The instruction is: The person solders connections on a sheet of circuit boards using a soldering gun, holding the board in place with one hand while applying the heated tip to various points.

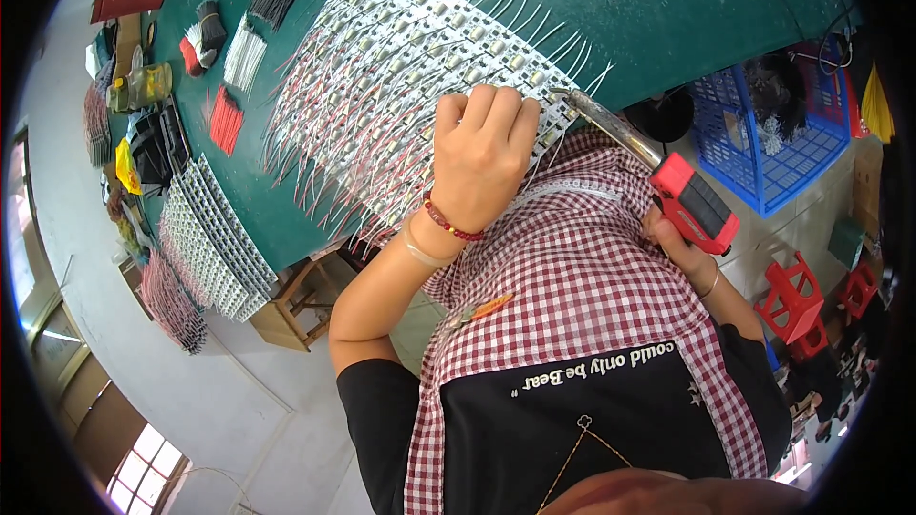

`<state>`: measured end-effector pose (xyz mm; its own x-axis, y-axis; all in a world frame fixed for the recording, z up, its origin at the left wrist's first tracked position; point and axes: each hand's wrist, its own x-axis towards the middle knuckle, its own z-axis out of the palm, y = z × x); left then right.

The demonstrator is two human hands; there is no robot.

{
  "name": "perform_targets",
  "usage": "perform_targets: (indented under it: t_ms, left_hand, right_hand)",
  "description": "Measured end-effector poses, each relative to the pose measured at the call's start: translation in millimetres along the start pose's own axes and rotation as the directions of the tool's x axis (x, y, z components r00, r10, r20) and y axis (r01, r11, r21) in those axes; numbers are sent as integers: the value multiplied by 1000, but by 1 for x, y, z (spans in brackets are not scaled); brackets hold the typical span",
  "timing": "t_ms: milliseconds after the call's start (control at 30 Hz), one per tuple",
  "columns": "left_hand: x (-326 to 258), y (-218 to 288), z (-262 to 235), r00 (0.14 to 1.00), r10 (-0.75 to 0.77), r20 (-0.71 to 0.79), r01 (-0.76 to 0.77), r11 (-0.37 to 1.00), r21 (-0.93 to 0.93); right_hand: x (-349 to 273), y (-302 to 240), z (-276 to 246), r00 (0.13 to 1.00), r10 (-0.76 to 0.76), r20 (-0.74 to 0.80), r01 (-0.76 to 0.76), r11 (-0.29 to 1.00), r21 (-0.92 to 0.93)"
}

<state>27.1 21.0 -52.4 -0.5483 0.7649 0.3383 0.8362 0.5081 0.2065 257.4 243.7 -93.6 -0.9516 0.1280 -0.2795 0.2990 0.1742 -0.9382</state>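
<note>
**Handling notes: LED boards under soldering iron**

The green bench (611,10) is carrying a wide sheet of white LED boards (410,57), lying flat and fringed with thin leads. It is probably light and brittle along its seams (press on bare board edges, not on wires). The left hand (482,157) is curling knuckles-down on its near edge. The right hand (679,246) is clamping the red soldering iron (692,202), whose tip is touching the sheet's near corner.

Green table (668,0), pale floor (191,391), bright window (143,463).
</note>
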Motion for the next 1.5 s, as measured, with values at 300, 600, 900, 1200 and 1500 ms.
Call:
perform_targets:
  t_ms: [300,600,900,1200,1500]
  left_hand:
    - [-1,0,0,1000,5,-8,-4,1000,24]
    - [-1,12,1,999,-21,-42,17,995,-99]
    - [-9,7,8,1000,7,-10,-8,999,-53]
    - [-8,9,9,1000,27,-15,-28,997,-75]
    - [-8,11,9,1000,-3,-17,2,997,-76]
  right_hand:
    - [2,-7,3,1000,23,11,-24,994,105]
    - [-5,-5,-2,999,42,14,-43,993,110]
    - [-7,-8,7,999,35,-41,-33,999,41]
    - [-5,0,8,999,9,-47,-7,999,51]
    - [-11,-1,4,996,84,-18,-83,994,76]
